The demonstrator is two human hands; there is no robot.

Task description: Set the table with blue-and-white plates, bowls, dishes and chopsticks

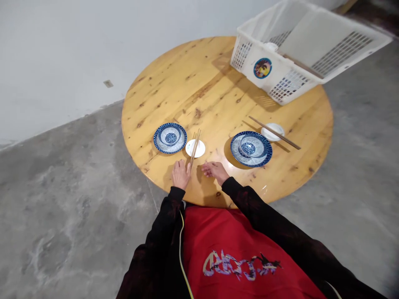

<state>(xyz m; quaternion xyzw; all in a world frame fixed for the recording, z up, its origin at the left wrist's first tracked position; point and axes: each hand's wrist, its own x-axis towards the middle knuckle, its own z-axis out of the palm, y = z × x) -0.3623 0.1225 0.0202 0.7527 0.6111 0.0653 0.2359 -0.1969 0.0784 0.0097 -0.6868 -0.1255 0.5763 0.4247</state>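
A pair of wooden chopsticks (195, 145) lies across a small white dish (201, 148). My left hand (181, 174) is by their near ends, its thumb against or right beside them and its fingers apart; the chopsticks do not look gripped. My right hand (214, 170) hovers to the right of the chopsticks, fingers loosely bent, with nothing visible in it. Just beyond my left hand sits a blue-and-white plate (158, 145) with a matching bowl (170, 136) on it. To the right stands another blue-patterned plate (264, 160) carrying a bowl (248, 148).
Beside the right-hand plate, more chopsticks (288, 141) rest over a second white dish (270, 126). A white plastic basket (252, 81) stands at the far right of the round wooden table (174, 83). A wall (77, 50) rises behind the table.
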